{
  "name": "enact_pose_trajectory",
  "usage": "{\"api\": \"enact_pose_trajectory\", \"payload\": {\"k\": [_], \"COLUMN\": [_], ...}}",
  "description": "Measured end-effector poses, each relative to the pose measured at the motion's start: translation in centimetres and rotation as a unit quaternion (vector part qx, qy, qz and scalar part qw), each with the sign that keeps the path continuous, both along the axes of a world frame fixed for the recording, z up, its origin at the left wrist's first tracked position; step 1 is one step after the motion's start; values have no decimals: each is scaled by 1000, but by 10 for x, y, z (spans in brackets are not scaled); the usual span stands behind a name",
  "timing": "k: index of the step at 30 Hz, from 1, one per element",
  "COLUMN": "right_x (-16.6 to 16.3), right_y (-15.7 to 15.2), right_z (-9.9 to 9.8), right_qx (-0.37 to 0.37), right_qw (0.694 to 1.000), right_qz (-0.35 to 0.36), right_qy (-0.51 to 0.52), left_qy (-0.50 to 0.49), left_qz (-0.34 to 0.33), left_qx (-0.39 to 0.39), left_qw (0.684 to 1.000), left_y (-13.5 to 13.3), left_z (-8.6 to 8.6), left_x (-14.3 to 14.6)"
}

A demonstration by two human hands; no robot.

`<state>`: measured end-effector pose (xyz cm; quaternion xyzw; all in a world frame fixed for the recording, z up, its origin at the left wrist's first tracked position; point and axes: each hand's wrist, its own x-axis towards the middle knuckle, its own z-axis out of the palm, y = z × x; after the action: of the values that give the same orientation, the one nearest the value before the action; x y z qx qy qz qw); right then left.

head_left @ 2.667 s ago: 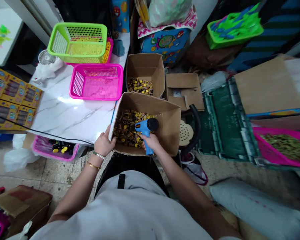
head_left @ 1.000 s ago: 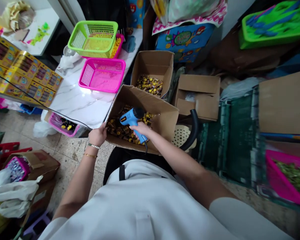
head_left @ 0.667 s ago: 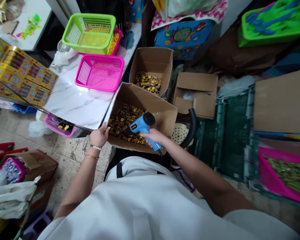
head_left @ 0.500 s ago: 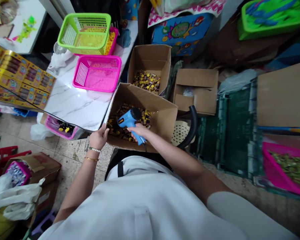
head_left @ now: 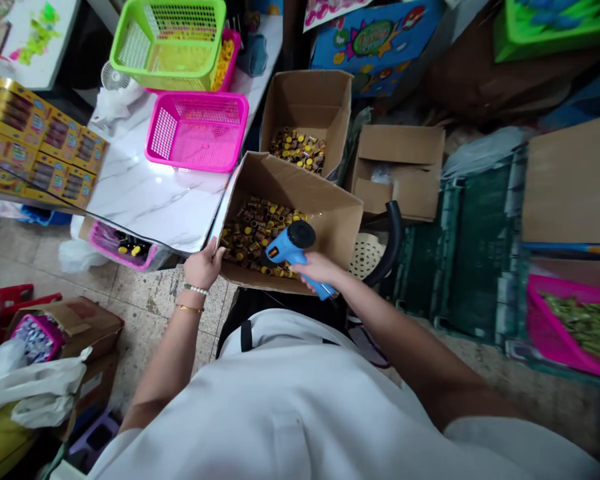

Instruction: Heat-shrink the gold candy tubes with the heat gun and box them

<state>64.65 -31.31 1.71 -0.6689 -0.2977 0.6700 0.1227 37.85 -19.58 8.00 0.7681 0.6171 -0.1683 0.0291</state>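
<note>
A blue heat gun (head_left: pixel 286 247) with a black round end is held by its handle in my right hand (head_left: pixel 320 268), over the near right part of an open cardboard box (head_left: pixel 330 207). Inside that box lie many small brown cylinders with yellow ends (head_left: pixel 253 227). My left hand (head_left: pixel 203 267) grips the left edge of the same box near its front corner, thumb against the cardboard. Behind it stands a second cardboard box (head_left: pixel 310 93) with more of the same small cylinders in the bottom.
A pink basket (head_left: pixel 197 133) and a green basket (head_left: pixel 167 47) sit on the marble-patterned table (head_left: pixel 145 200) at left. Stacked yellow packs (head_left: pixel 40 147) stand at far left. A stool with a black curved rail (head_left: pixel 394 240) and a dark green crate (head_left: pixel 475 267) are to the right.
My right hand has moved the heat gun to the right across the box, uncovering more small cylinders. My left hand keeps its hold on the box edge. The view has shifted slightly.
</note>
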Motion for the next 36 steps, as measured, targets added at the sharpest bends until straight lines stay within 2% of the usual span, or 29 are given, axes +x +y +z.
{"api": "enact_pose_trajectory", "payload": {"k": [4,7,10,13,16,18,20,22,24,26,29,32,36], "right_x": [16,24,36,47,49,45,39,34,32,30,27,22,6], "right_y": [-30,-46,-60,-69,-66,-59,-51,-46,-45,-48,-49,-37,6], "right_z": [1,3,6,8,7,7,8,11,11,10,4,2,8], "right_qx": [-1,-13,-8,6,10,12,17,25,30,26,5,6,75], "right_qw": [996,987,975,964,958,954,952,952,953,955,963,976,992], "right_qz": [-22,-92,-169,-222,-258,-280,-293,-296,-296,-292,-267,-206,-53], "right_qy": [-92,-128,-146,-147,-125,-106,-89,-75,-58,-44,-47,-67,-83], "left_qy": [0,-4,-11,-14,-20,-34,-34,-16,11,31,29,10,-3], "left_qz": [5,17,5,-39,-88,-105,-86,-71,-89,-113,-110,-102,-81], "left_qx": [-1,17,24,28,16,16,18,1,-29,-49,-43,-25,-18], "left_qw": [1000,1000,1000,999,996,994,996,997,996,992,993,994,997], "left_y": [3,12,25,39,54,67,81,89,85,69,40,22,22], "left_z": [2,5,17,38,55,58,57,53,50,45,39,33,28], "left_x": [-5,-14,-11,26,90,129,147,139,112,77,39,26,25]}}
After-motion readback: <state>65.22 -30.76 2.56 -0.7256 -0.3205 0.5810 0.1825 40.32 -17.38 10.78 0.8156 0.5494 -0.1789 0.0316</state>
